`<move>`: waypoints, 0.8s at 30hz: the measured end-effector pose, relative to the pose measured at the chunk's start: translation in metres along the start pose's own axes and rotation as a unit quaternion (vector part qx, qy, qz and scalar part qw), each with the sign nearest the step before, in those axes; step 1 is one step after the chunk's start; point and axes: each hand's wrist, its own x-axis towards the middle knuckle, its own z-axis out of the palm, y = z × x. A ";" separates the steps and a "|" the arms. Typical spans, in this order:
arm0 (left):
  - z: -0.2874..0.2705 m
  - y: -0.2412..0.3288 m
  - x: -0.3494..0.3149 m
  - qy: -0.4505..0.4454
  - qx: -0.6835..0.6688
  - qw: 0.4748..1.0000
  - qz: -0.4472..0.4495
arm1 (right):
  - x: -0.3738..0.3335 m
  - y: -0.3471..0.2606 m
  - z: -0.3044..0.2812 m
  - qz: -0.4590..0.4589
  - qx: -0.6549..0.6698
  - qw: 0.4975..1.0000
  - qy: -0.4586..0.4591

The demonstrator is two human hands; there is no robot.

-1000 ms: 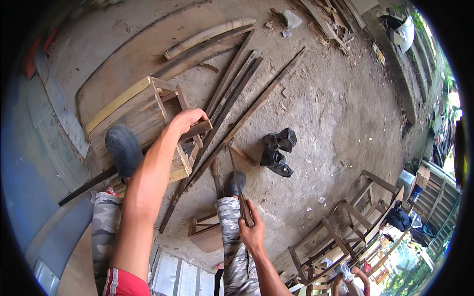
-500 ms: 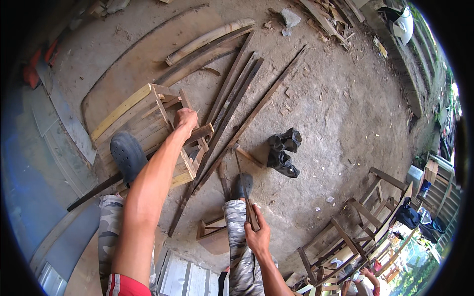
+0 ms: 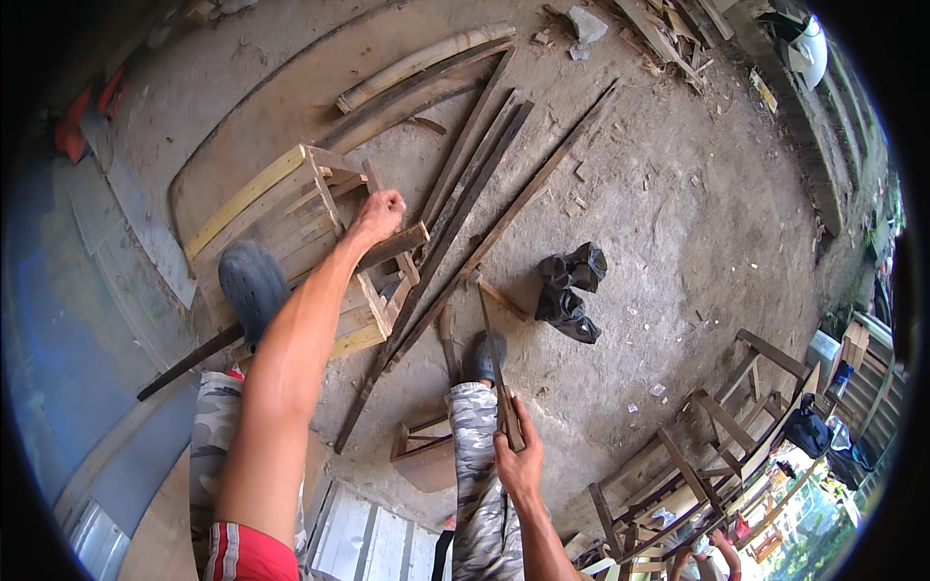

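My left hand (image 3: 380,215) is closed just above the end of a dark wooden beam (image 3: 395,246); what its fingers hold, if anything, is hidden. This beam lies across a slatted wooden crate (image 3: 281,232), and my left foot in a dark clog (image 3: 252,286) presses on it. Lower down, my right hand (image 3: 520,460) grips the wooden handle of a long thin-bladed tool (image 3: 492,339). Its blade points away from me, seen nearly edge-on, so its exact kind is unclear. It passes beside my right foot's clog (image 3: 480,358).
Several long dark wood strips (image 3: 465,184) lie on the dirt floor right of the crate. A crumpled black plastic bag (image 3: 570,290) sits beyond my right foot. Wooden frames (image 3: 712,426) stand at the right, with another person's arm (image 3: 722,552) below them.
My left hand has moved slightly up and right, off the beam's top. My right hand still holds the bladed tool, and the whole view has shifted a little.
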 end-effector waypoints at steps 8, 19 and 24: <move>-0.017 0.011 -0.015 0.170 0.167 0.954 0.182 | -0.006 0.005 0.000 0.013 0.016 1.000 0.004; -0.056 0.025 -0.034 0.195 -0.156 0.963 0.099 | 0.049 -0.066 0.025 -0.107 0.095 0.989 0.049; -0.071 -0.021 -0.082 0.377 0.013 0.926 0.009 | 0.147 -0.145 0.058 -0.133 0.050 0.990 -0.024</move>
